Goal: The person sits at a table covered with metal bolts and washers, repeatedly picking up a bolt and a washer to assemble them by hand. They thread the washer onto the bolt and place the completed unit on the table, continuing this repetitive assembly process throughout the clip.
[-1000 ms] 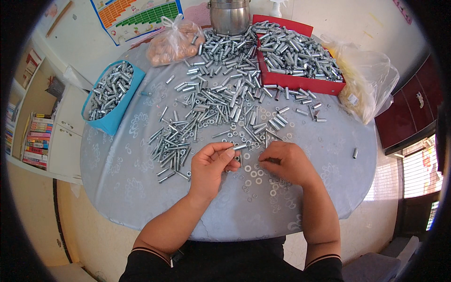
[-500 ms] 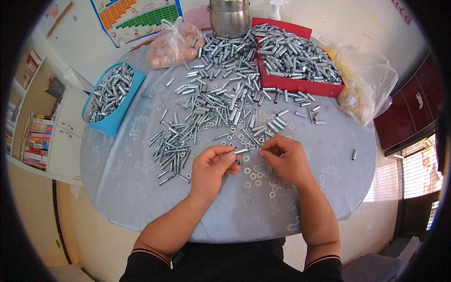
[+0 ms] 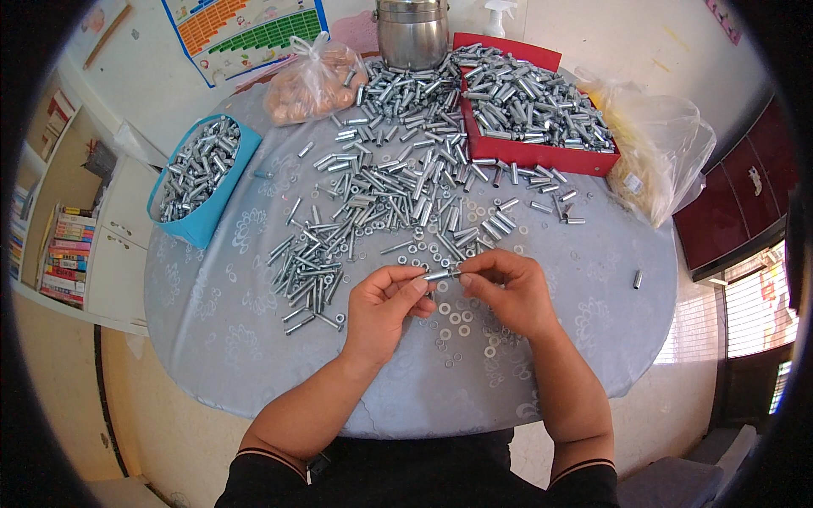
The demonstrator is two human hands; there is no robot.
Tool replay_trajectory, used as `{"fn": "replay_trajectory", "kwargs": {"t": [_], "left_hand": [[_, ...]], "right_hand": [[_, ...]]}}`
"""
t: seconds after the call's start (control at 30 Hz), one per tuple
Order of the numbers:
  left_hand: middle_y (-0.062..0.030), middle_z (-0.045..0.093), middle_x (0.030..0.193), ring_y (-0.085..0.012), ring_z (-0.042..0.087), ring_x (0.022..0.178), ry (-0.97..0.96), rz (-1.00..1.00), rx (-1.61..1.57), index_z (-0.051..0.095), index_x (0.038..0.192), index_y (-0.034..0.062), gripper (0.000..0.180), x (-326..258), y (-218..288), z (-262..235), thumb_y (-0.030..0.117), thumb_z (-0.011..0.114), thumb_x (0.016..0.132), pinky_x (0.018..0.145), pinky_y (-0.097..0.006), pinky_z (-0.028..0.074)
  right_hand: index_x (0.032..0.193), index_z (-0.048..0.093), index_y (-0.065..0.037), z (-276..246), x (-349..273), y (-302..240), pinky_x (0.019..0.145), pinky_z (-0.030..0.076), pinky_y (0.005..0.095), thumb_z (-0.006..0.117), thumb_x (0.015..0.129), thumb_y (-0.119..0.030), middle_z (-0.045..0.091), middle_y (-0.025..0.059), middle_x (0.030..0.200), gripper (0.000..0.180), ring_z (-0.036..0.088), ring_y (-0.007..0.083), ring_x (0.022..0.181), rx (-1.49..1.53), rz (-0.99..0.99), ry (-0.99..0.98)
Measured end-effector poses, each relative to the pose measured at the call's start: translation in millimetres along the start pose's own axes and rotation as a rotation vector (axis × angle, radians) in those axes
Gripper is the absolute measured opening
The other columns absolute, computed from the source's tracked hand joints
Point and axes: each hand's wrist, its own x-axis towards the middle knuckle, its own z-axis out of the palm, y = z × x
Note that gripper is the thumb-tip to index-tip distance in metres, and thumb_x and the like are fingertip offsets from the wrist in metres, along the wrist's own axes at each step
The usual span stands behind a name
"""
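Note:
Near the middle of the table, my left hand [image 3: 383,306] pinches a silver expansion bolt [image 3: 438,275] between thumb and fingers, its length pointing to the right. My right hand [image 3: 508,289] closes thumb and fingertips at the bolt's right end. Whether a small nut or washer sits between those fingertips is hidden. Under and beyond both hands lie loose washers [image 3: 455,319] and nuts. Farther back, a heap of bolts and metal sleeves [image 3: 373,199] spreads over the grey tablecloth [image 3: 246,339].
A blue bin [image 3: 203,222] of metal parts stands at the left, a red box [image 3: 542,156] of sleeved bolts at the back right. Behind are a tied plastic bag [image 3: 313,89], a steel pot [image 3: 412,38] and a yellowish plastic bag [image 3: 656,152]. One sleeve [image 3: 638,279] lies far right.
My right hand has moved slightly left, bringing its fingertips from just beyond the bolt's right end onto it. My left hand stays nearly still with the bolt.

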Motion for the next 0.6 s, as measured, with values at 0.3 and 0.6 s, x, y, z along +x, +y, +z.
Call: {"fn": "replay_trajectory", "kwargs": {"t": [0.3,0.6], "left_hand": [[-0.0124,0.07,0.093,-0.0155,0.067,0.072,-0.023,0.002,0.008,0.062,0.108,-0.0013,0.018,0.0,-0.8,-0.3,0.005,0.062,0.091,0.065,-0.028,0.057],[-0.0132,0.07,0.094,-0.0164,0.067,0.073,-0.074,-0.006,0.024,0.062,0.107,-0.0018,0.018,-1.9,2.2,2.3,0.005,0.061,0.091,0.065,-0.029,0.057]], "right_hand": [[0.093,0.067,0.001,-0.2,0.0,0.7,0.064,0.047,0.022,0.071,0.082,-0.002,0.065,0.0014,0.08,0.012,0.056,0.0062,0.071,-0.022,-0.03,0.016],[0.1,0.066,0.001,-6.8,-0.3,0.0,0.064,0.045,0.0218,0.067,0.086,-0.005,0.064,-0.0006,0.083,0.015,0.054,0.0051,0.072,-0.025,0.003,-0.111]]}}
